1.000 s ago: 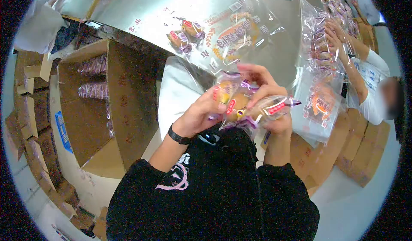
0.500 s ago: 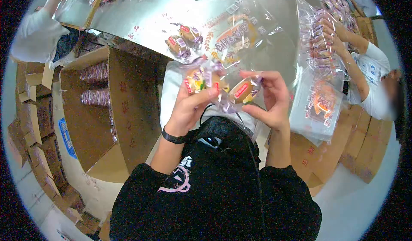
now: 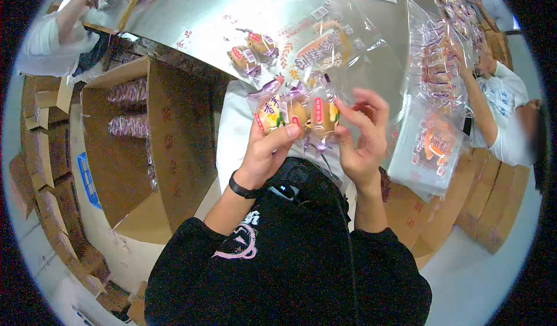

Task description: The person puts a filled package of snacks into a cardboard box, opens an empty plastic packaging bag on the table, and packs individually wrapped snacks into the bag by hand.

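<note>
My left hand (image 3: 264, 152) is closed around small plastic-wrapped buns, its thumb pressed on the middle bun (image 3: 297, 116). Another wrapped bun (image 3: 270, 115) sits on the left of this row. On the right, a third wrapped bun (image 3: 322, 115) stands upright with its red label facing me. My right hand (image 3: 365, 140) has its thumb and index finger at that bun's right edge, the other fingers curled up and apart. Just beyond, two wrapped buns (image 3: 253, 52) lie on the metal table beside a printed clear plastic bag (image 3: 319, 47).
A large cardboard box (image 3: 183, 146) with wrapped buns stands at left. Printed bags (image 3: 429, 152) are stacked at right, below a bag filled with buns (image 3: 435, 59). One co-worker (image 3: 505, 105) is at right; another person's sleeve (image 3: 49, 44) shows at left.
The right-hand bun has turned from slanted to upright and moved left against the others. My right fingers have shifted with it. The co-worker's hand at upper left has come into view.
</note>
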The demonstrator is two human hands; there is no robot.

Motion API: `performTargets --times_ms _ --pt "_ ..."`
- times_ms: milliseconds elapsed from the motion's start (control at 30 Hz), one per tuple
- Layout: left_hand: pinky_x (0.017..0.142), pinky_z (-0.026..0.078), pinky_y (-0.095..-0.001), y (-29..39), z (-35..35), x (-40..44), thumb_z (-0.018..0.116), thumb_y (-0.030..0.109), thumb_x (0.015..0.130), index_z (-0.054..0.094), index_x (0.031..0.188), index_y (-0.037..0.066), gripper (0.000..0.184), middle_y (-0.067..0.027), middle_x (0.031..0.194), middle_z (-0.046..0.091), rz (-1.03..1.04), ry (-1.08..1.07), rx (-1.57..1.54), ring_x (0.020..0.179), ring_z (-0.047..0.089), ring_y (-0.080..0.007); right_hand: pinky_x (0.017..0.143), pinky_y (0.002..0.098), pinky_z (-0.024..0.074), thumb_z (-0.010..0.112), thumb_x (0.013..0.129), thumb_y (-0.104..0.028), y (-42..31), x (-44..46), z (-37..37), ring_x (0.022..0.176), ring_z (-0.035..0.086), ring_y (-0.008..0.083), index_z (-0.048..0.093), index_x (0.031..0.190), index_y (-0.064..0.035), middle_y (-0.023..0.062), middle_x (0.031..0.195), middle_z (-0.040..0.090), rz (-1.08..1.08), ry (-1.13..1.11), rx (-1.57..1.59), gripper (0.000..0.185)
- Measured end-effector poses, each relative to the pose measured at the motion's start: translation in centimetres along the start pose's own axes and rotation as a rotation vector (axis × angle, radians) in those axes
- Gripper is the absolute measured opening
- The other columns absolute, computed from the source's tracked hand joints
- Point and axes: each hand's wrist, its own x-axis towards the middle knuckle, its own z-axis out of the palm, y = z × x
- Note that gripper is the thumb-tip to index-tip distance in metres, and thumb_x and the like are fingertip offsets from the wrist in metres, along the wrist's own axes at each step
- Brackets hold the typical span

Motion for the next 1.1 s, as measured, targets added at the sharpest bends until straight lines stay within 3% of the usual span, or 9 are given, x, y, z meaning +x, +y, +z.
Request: performTargets --times_ms 67,200,333,433,533,600,833,933,1100 --pt "0.111 0.045 -0.0408 -0.4 0.5 -0.1 0.07 -0.007 0.086 0.019 0.161 0.007 0.091 -0.0144 0.141 0.052 0.042 0.035 0.033 0.129 0.056 -0.0248 0.11 0.0492 0.0425 0.079 0.081 -0.01 0.4 -1.2 0.4 0.138 0.047 0.0409 0.064 0.134 -0.0102 0.0242 0.147 0.053 0.069 -0.022 0.072 0.055" --pt "0.109 0.047 -0.0402 -0.8 2.3 -0.9 0.072 -0.004 0.088 0.012 0.161 0.008 0.096 -0.0162 0.143 0.048 0.145 0.087 0.262 0.131 0.054 -0.0253 0.115 0.0556 0.0382 0.089 0.068 -0.016 -1.2 -1.1 0.2 0.145 0.037 0.0491 0.062 0.136 -0.0181 0.0319 0.158 0.032 -0.077 -0.126 0.119 0.073" --pt "0.114 0.042 -0.0425 -2.0 3.2 -1.2 0.074 0.008 0.091 0.004 0.162 0.009 0.1 -0.0179 0.151 0.04 0.143 0.063 0.246 0.138 0.047 -0.0282 0.116 0.0571 0.0367 0.099 0.053 -0.024 -0.6 -2.5 1.9 0.146 0.032 0.0519 0.056 0.138 -0.0227 0.0346 0.158 0.025 -0.12 0.01 -0.013 0.095" --pt "0.122 0.027 -0.0438 -3.5 2.0 -1.5 0.07 0.034 0.093 -0.003 0.163 0.009 0.105 -0.0141 0.164 0.02 0.074 -0.001 0.255 0.15 0.029 -0.028 0.116 0.0577 0.0357 0.099 0.054 -0.025 0.5 -2.9 2.0 0.147 0.03 0.0513 0.055 0.134 -0.0232 0.0327 0.156 0.029 -0.092 0.159 -0.06 0.091" --pt "0.126 0.014 -0.042 -3.7 2.4 -2.2 0.058 0.054 0.094 -0.008 0.164 0.009 0.106 -0.0096 0.169 0.004 0.006 -0.078 0.258 0.157 0.01 -0.027 0.116 0.0573 0.0357 0.096 0.066 -0.035 0.2 -3.0 1.7 0.145 0.034 0.0508 0.052 0.131 -0.0227 0.0321 0.155 0.029 -0.154 0.236 -0.07 0.079" --pt "0.126 0.013 -0.0418 -3.5 2.6 -2.3 0.06 0.044 0.097 -0.008 0.163 0.007 0.103 -0.0106 0.169 0.005 0.025 -0.15 0.201 0.157 0.01 -0.0276 0.117 0.0577 0.0347 0.091 0.074 -0.042 -0.2 -3.2 1.8 0.143 0.037 0.0518 0.051 0.131 -0.0223 0.032 0.156 0.026 -0.172 0.293 -0.07 0.072" --pt "0.125 0.013 -0.0429 -2.8 3.9 -1.8 0.069 0.008 0.094 -0.002 0.162 -0.001 0.098 -0.0155 0.168 0.006 -0.105 -0.396 0.483 0.156 0.012 -0.0287 0.116 0.0579 0.036 0.09 0.077 -0.035 1.1 -5.4 0.4 0.137 0.046 0.0508 0.056 0.126 -0.0182 0.0325 0.155 0.03 -0.098 0.348 0.134 0.062" --pt "0.125 0.015 -0.0438 -4.1 2.8 -1.2 0.082 0.018 0.084 0.01 0.162 0.003 0.107 -0.0185 0.168 0.01 0.058 -0.437 0.446 0.156 0.015 -0.0287 0.119 0.0569 0.0306 0.087 0.079 -0.04 0.3 -6.9 -0.3 0.141 0.042 0.0477 0.061 0.122 -0.0159 0.0295 0.152 0.038 0.046 0.386 0.255 0.056" --pt "0.123 0.026 -0.046 -7.4 2.9 0.2 0.103 0.028 0.054 0.003 0.161 0.011 0.148 -0.0193 0.167 0.016 0.146 -0.38 0.176 0.152 0.026 -0.0316 0.121 0.0544 0.0247 0.083 0.081 -0.048 -0.4 -9.2 -0.7 0.15 0.03 0.0448 0.065 0.121 -0.0141 0.0281 0.155 0.038 0.462 0.29 0.813 0.055"
